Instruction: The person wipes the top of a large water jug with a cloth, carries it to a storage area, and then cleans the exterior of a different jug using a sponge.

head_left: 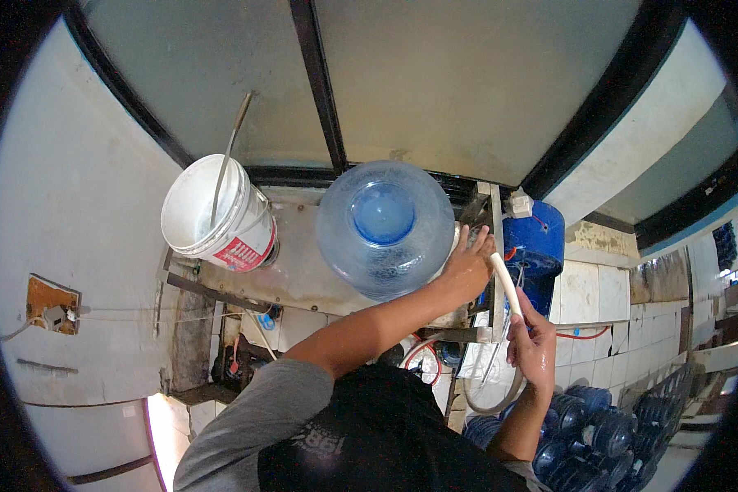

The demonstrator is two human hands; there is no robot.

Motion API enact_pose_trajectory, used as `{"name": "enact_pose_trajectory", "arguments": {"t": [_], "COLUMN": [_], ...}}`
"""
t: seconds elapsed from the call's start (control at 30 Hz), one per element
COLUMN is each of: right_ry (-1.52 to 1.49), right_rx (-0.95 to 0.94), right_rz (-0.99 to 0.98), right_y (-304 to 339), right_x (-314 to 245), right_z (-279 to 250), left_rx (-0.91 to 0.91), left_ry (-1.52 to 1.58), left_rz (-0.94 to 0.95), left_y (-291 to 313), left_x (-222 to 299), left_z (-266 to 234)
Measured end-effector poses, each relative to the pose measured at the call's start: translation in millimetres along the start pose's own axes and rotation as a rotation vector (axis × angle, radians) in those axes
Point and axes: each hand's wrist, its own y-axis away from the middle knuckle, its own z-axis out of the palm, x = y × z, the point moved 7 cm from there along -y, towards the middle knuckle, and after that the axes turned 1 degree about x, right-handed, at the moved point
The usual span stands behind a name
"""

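Note:
A large clear-blue water jug (pixel 344 246) stands on the metal-topped bench, with a round blue circle in the middle of its upper side. My left arm reaches across in front of it. My left hand (pixel 467 266) is just right of the jug, fingers stretched and slightly apart beside the bench's metal frame; what lies under the palm is hidden. My right hand (pixel 535 343) is closed around a pale hose (pixel 507 283). The hose's upper end comes up against the edge of my left hand, and its lower part loops down beneath my right hand.
Left on the bench (pixel 295 275) stands a white bucket (pixel 236 213) with a long-handled tool in it. A blue container (pixel 541 238) is beyond the frame at right. Several blue jugs (pixel 611 430) are stacked at lower right. Glass panels (pixel 467 82) close off the far side.

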Motion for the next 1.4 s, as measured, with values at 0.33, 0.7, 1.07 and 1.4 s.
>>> {"name": "enact_pose_trajectory", "arguments": {"t": [0.33,0.7,1.07,1.4], "right_ry": [0.105,0.093,0.173,0.695], "right_rx": [-0.269,-0.23,-0.165,-0.076], "right_rz": [-0.077,-0.238,-0.506,-0.834], "right_y": [16,-12,-41,-19], "right_x": [-39,-80,-80,-113], "right_z": [70,145,196,206], "left_rx": [0.125,0.035,0.063,0.25], "left_ry": [0.025,0.119,0.31,0.406], "left_rz": [-0.087,-0.227,-0.371,-0.132], "left_y": [80,131,142,158], "left_x": [-85,-142,-226,-230], "left_z": [-113,-134,-150,-142]}}
